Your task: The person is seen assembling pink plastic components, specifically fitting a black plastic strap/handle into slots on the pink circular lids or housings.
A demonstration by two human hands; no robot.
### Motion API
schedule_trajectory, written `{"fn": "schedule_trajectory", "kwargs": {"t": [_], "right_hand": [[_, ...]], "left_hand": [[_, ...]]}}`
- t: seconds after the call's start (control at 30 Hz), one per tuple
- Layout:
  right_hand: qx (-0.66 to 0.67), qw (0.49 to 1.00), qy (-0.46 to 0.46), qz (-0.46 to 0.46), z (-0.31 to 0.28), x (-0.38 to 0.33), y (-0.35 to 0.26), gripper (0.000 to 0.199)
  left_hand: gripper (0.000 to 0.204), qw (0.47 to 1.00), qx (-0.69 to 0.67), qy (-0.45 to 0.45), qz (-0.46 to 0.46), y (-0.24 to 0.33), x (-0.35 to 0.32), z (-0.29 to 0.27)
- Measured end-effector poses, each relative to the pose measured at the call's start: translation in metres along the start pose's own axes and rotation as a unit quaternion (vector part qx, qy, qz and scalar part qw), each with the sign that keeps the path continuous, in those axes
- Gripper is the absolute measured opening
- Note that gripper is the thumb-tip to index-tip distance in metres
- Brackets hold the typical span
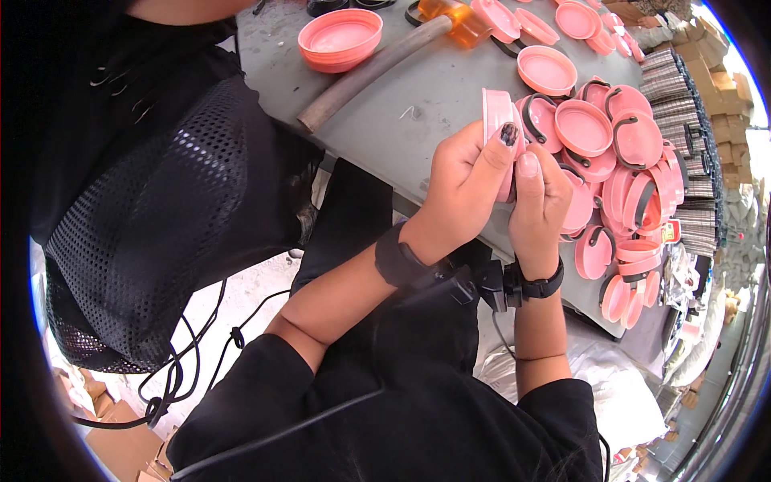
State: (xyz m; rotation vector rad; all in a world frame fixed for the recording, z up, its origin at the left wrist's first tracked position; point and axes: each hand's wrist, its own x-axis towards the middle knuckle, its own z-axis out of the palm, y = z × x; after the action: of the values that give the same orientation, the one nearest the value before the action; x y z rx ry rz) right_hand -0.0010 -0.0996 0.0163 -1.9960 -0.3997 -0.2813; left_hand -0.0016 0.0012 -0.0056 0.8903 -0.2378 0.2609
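A shallow, round pink plastic dish [496,106] is held on edge between my two hands above the table's near edge. My left hand [459,183] grips its left side, thumb lying over the rim. On the other side my right hand [540,197] pinches the dish's lower part, thumb upright next to the left thumb. Fingers behind the dish are hidden. Just right of my hands lies a heap of similar pink dishes [584,128], several with a black curved strip [629,118] across or along them. Both wrists wear black bands with small devices.
On the grey table [385,120] lie a wooden stick [373,72], an orange translucent roll [458,22] and a stack of pink dishes [340,40]. A person in black mesh clothing [185,185] sits close on my left. Black cables [189,353] hang near the floor. Striped bundles [683,145] line the right.
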Motion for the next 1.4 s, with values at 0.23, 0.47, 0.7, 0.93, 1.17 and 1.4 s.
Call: {"fn": "schedule_trajectory", "kwargs": {"t": [0.23,0.47,0.7,0.93,1.17,1.4], "right_hand": [[0.091,0.996,0.004,-0.019,0.0,0.002,0.005,0.022],[0.123,0.978,0.145,0.082,0.001,0.005,-0.002,0.012],[0.091,0.986,0.054,0.125,-0.005,0.002,0.012,0.018],[0.196,0.962,0.155,0.111,0.001,-0.007,0.015,0.01],[0.233,0.943,0.208,0.114,0.01,-0.007,0.004,0.018],[0.231,0.944,0.214,0.1,0.01,-0.011,0.008,0.017]], "left_hand": [[0.026,0.994,-0.063,0.029,-0.079,0.002,0.007,-0.011],[0.045,0.988,-0.124,0.013,-0.094,0.009,0.007,-0.02],[0.03,0.995,-0.059,-0.051,-0.058,-0.001,-0.006,-0.028],[0.033,0.983,-0.154,-0.025,-0.093,0.012,-0.004,-0.018],[0.036,0.983,-0.15,-0.052,-0.088,0.01,-0.006,-0.02],[0.04,0.972,-0.198,-0.007,-0.129,0.011,-0.004,-0.016]]}}
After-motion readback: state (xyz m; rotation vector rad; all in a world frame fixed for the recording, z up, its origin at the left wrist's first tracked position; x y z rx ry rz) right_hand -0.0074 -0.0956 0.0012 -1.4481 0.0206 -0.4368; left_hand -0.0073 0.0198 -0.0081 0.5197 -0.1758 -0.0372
